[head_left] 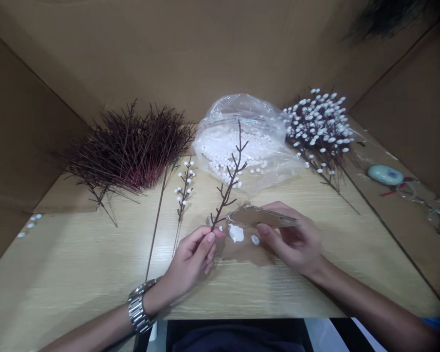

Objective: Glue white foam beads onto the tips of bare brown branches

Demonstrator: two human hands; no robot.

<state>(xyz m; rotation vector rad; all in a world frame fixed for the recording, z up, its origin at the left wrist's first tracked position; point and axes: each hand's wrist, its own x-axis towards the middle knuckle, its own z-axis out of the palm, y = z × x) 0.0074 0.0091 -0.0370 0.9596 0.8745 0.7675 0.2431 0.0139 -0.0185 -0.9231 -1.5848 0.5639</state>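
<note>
Brown walls on three sides; pale wood-grain tabletop below

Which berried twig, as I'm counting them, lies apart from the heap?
The lone berried twig beyond the left hand; the others are heaped right of the plastic bag.

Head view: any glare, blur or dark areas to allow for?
Head view: glare streaks the plastic bag and glints off the watch; the held branch looks clear; the right hand looks slightly soft at its outer edge; the top-right corner falls dark, its tuft blurred.
</note>
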